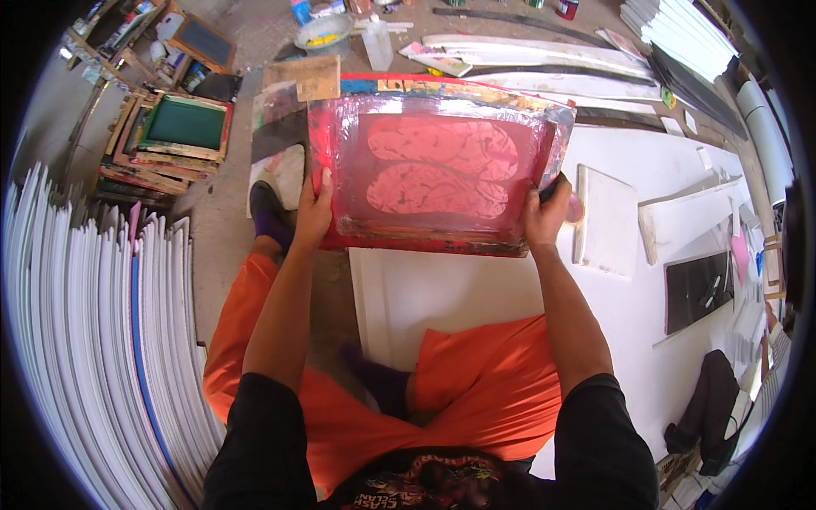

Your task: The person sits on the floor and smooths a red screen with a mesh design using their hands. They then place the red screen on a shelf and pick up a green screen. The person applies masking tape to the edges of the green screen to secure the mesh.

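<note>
Between my hands is a silk-screen printing frame (425, 238), its wooden edges stained red, blue and black. Two long sole-shaped areas (442, 170) show pale pink with dark marks through its reddish mesh. My left hand (316, 208) grips the left side, thumb on top. On the right side, my right hand (546, 211) is closed around the edge; a small dark piece shows by its fingers, and I cannot tell what it is. Below the frame lies a large white sheet (450, 293), and a roll of tape (575, 209) sits just beside my right hand.
Many white sheets (93, 340) stand upright at the left. More screen frames (183, 123) are stacked at the far left. Beyond the frame are a basin (323, 36), a plastic bottle (376, 47) and long white strips (544, 55). A white board (608, 221) and a black panel (697, 293) lie at the right.
</note>
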Tool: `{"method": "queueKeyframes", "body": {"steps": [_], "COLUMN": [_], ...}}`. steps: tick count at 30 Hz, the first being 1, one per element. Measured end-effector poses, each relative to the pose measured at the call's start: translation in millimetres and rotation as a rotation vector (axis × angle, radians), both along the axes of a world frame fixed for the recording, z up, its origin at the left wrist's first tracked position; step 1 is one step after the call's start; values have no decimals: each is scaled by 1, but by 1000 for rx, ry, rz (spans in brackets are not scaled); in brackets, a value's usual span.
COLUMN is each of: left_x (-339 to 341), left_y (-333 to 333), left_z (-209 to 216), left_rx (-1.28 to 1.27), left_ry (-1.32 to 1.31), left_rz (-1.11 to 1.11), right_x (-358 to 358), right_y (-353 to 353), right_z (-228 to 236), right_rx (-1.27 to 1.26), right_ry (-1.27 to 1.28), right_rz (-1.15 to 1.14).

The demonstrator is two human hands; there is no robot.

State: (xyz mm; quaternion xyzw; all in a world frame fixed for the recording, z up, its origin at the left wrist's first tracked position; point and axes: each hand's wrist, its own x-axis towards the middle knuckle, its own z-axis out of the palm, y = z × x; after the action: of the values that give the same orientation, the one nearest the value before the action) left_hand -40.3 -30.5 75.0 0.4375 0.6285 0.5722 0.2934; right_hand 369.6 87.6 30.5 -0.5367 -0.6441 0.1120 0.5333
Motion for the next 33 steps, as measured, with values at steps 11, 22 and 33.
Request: {"method": "queueKeyframes", "body": {"steps": [11,22,33], "left_x": [-2,-61,-134], "left_y": [-56,-146,-185], "left_z": [116,191,140], "left_rx": [90,-38,-263], "left_ry": [117,400,410], "left_rz": [159,469,702], "right_x": [-25,-115,-217], "right_y": [0,-43,-73], "right_z": [89,148,152], "right_rx": [-47,21,-195], "right_ry": [-33,10,14], "right_rz": [138,299,401]}}
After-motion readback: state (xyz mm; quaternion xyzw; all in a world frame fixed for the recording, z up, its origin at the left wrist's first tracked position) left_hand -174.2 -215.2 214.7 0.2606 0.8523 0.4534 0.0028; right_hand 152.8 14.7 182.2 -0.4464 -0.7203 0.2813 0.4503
